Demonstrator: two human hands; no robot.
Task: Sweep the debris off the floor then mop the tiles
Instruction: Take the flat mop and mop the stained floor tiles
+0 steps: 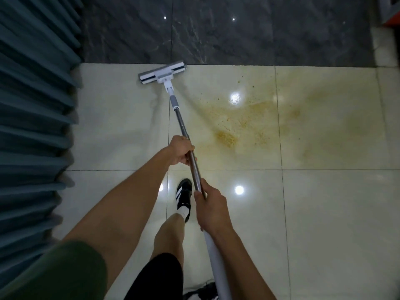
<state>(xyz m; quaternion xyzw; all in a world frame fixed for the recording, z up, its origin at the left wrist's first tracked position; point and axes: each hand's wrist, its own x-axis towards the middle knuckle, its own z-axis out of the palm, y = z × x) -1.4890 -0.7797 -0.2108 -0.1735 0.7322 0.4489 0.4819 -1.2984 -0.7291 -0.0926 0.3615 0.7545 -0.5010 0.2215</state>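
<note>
I hold a flat mop with both hands. Its white and grey head (162, 72) lies on the pale tiles (324, 213) by the edge of the dark marble strip. My left hand (180, 151) grips the metal pole (183, 126) midway along. Lower down, my right hand (211, 207) grips the same pole where it meets the white handle (216, 265). To the right of the pole a yellowish smear with small crumbs (236, 126) spreads over the tiles.
A blue-grey pleated curtain (32, 126) hangs along the whole left side. Dark marble flooring (227, 29) runs across the top. My foot in a black shoe (184, 197) stands just below the hands. An orange and white object (392, 16) sits in the top right corner.
</note>
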